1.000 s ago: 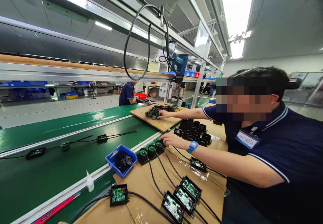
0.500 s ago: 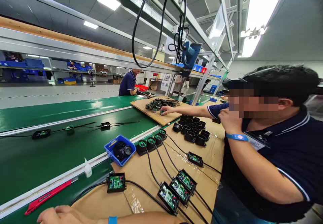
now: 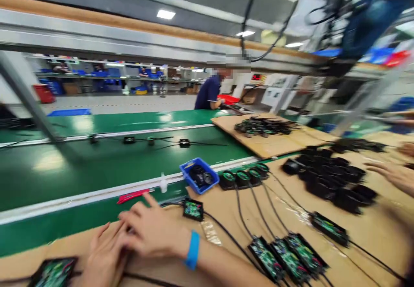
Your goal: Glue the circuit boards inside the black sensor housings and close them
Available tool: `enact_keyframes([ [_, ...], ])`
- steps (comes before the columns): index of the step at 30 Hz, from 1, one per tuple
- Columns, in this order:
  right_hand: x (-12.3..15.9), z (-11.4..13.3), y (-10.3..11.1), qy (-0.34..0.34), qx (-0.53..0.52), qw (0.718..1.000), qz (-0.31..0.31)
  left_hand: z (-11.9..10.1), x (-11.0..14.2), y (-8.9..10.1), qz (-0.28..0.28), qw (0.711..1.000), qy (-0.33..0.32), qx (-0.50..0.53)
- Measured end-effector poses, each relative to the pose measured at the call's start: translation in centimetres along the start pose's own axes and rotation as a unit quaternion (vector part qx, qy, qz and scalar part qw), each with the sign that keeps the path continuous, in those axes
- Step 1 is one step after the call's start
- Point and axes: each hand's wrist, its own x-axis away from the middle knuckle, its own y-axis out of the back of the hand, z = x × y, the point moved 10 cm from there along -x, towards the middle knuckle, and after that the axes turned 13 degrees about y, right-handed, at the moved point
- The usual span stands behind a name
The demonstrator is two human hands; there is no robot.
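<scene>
Low in the head view, my right hand (image 3: 155,231), with a blue wristband (image 3: 193,249), meets my left hand (image 3: 105,252) over the cardboard (image 3: 176,261). Fingers of both hands curl together around a small dark thing, mostly hidden by them. A black cable (image 3: 145,279) runs out from beneath the hands. Left of them lies an open black box with a green circuit board (image 3: 53,272). Another such box (image 3: 193,209) sits just beyond my right wrist, its cable passing under my forearm.
Several round black housings with green rings (image 3: 242,178) stand beside a blue bin (image 3: 199,187) of black parts. More boxed boards (image 3: 286,257) lie to the right, near a cluster of black housings (image 3: 330,170). A red cutter (image 3: 134,195) lies ahead. A co-worker's hand (image 3: 394,177) reaches in.
The view has swung left, bringing both my hands into sight, close together. The co-worker at the right is now mostly out of view, and that person's hand is near the black housings.
</scene>
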Motion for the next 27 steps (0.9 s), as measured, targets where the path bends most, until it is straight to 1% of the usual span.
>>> enact_keyframes([
  [1, 0.4, -1.4, 0.8, -0.045, -0.039, 0.998, -0.028, 0.1, 0.2, -0.1, 0.018, 0.999, 0.011, -0.03],
  [2, 0.9, -2.4, 1.5, -0.072, -0.055, 0.995, -0.051, 0.1, 0.3, -0.3, 0.04, 0.998, 0.023, -0.048],
  [4, 1.7, -4.2, 2.2, -0.109, -0.085, 0.987, -0.077, -0.2, 0.2, -1.0, 0.091, 0.994, 0.031, -0.054],
  [6, 2.4, -5.4, 2.3, -0.13, -0.105, 0.982, -0.083, -0.6, 0.1, -1.4, 0.125, 0.991, 0.04, -0.041],
  [7, 2.7, -5.7, 2.2, -0.137, -0.114, 0.981, -0.08, -0.6, 0.0, -1.5, 0.13, 0.99, 0.049, -0.03],
  [9, 3.1, -6.0, 1.7, -0.144, -0.129, 0.979, -0.064, -0.6, -0.2, -1.2, 0.124, 0.99, 0.07, -0.007],
  [14, 3.0, -5.4, 0.2, -0.132, -0.156, 0.979, -0.014, -0.3, -0.1, -1.0, 0.107, 0.989, 0.097, 0.027],
  [18, 2.4, -4.1, 0.1, -0.098, -0.171, 0.98, -0.003, 0.0, 0.0, -1.0, 0.102, 0.989, 0.104, 0.033],
  [21, 1.9, -2.7, -0.1, -0.059, -0.179, 0.982, 0.008, 0.0, -0.2, -0.7, 0.09, 0.989, 0.11, 0.036],
  [25, 1.6, -1.0, -0.8, 0.001, -0.143, 0.989, 0.032, -0.3, -0.4, -0.3, 0.071, 0.992, 0.108, 0.012],
  [27, 1.5, -0.5, -1.2, 0.015, -0.122, 0.992, 0.034, -0.8, -0.5, -0.3, 0.061, 0.993, 0.095, -0.019],
])
